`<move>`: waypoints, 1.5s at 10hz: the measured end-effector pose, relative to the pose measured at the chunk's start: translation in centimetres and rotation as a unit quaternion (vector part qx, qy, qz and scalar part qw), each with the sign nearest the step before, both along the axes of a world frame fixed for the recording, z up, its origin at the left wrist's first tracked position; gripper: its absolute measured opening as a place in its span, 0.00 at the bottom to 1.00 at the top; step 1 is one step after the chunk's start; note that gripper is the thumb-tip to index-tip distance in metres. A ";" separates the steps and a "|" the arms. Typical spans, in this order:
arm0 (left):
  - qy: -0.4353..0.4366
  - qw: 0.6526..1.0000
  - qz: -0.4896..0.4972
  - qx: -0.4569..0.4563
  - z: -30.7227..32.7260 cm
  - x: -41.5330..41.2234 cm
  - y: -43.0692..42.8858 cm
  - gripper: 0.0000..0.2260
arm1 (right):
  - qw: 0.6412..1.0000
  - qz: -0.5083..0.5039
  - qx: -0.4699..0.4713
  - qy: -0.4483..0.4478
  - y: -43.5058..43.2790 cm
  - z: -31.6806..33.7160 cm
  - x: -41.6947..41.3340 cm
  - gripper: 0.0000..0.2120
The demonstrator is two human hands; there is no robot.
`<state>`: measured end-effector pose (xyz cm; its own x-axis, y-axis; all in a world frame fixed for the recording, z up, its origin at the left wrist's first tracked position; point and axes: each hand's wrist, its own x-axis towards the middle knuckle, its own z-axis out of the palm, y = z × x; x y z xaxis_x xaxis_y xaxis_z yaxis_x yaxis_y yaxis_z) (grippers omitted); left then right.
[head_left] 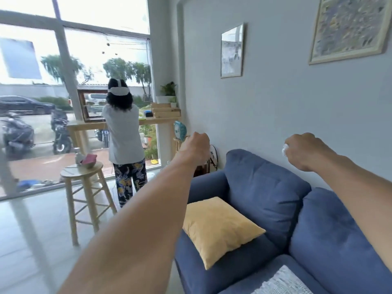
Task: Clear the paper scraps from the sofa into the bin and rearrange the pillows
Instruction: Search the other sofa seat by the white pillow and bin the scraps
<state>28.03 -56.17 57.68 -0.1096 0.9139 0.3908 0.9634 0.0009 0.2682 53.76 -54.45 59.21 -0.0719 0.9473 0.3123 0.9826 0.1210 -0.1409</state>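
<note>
Right hand [301, 152] gripped a white paper scrap [284, 149] above blue sofa [265, 187], left hand [197, 145] fisted, contents hidden, perhaps empty, yellow pillow [220, 230] lay on seat.

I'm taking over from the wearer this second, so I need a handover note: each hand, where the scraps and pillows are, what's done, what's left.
Right hand: raised in front of the wall, grips a crumpled white paper scrap.
Left hand: stretched beyond the sofa's armrest, grip curled; whether it holds anything is hidden.
Done: the visible cushions of the blue fabric sofa show no scraps.
Square yellow pillow lies tilted at the armrest end; a white-grey woven textile, perhaps a pillow, shows at the bottom edge.
Bin: not in view.
Left: bin the held scrap, then arrange the pillows.
</note>
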 end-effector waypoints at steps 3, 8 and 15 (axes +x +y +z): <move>0.009 0.986 0.166 -0.005 -0.8 -15.5 -1.1 0.05 | 0.981 0.190 0.009 -0.044 8.0 -0.8 -17.2 0.10; -0.006 0.938 0.346 -0.014 -1.3 -29.1 -1.6 0.10 | 0.919 0.393 -0.007 -0.007 14.7 -1.4 -36.1 0.12; -0.017 0.954 0.298 -0.034 -5.8 -52.8 12.6 0.12 | 0.936 0.350 -0.012 -0.029 26.8 -5.5 -59.7 0.10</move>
